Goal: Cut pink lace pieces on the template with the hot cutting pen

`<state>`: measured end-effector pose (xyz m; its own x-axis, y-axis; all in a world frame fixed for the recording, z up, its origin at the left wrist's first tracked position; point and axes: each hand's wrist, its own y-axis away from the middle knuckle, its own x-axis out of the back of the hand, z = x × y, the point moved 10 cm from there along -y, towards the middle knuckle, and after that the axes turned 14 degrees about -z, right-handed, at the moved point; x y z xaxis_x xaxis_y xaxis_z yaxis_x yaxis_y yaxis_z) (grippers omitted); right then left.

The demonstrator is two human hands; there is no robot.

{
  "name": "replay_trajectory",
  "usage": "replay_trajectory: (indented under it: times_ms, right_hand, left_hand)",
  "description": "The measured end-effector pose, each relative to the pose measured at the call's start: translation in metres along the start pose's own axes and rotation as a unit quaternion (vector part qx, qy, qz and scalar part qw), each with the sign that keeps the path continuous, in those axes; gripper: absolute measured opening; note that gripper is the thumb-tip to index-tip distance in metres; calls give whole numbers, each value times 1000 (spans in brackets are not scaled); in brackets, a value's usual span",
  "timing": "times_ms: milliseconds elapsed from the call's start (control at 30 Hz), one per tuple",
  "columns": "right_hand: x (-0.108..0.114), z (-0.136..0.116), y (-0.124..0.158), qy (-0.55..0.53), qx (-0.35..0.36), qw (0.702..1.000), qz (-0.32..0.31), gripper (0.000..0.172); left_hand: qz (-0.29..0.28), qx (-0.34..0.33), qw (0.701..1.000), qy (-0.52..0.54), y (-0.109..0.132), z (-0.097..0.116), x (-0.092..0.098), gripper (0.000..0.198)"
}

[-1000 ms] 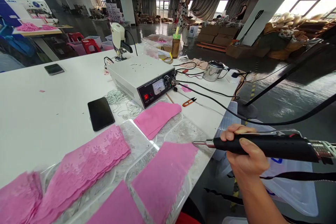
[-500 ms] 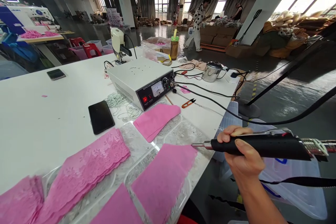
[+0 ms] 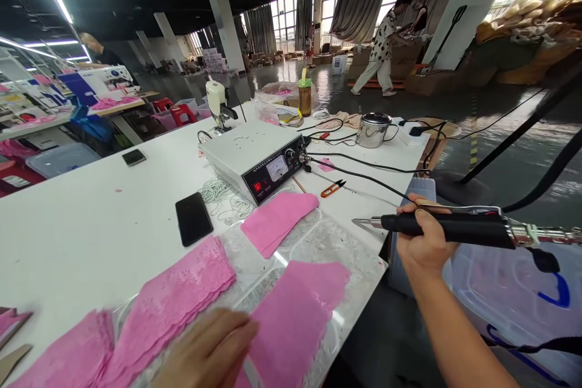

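Note:
My right hand is wrapped round the black grip of a handheld ultrasonic welder. Its pointed metal tip hangs over the table's right edge, apart from the cloth. Blurred by motion, my left hand is over the near edge of the table, beside a pink fabric piece on a clear plastic sheet; its grip is unclear. Another stack of pink cut pieces lies farther back. Left of my left hand are pink lace pieces in a layered stack.
A control box with a meter and lit red switch stands behind the cloth. Around it are a black phone, orange thread snips, a steel mug and cables. Clear plastic bins stand below the right edge.
My left hand has come into view at the bottom. The welder's tip has lifted away from the pink piece's corner. My view has turned left, and a person in the background has moved right.

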<state>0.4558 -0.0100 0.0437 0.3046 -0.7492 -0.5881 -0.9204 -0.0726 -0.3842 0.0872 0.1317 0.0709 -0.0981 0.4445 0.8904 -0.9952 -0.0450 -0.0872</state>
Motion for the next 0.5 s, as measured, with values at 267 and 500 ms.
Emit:
replay_trajectory:
  times_ms: [267, 500]
  right_hand:
    - [13, 5, 4, 17, -50, 999, 6, 22]
    - [23, 8, 13, 58, -96, 994, 5, 31]
  left_hand:
    - [-187, 49, 981, -25, -190, 1, -43, 20]
    - [-247, 68, 965, 61, -216, -4, -71, 7]
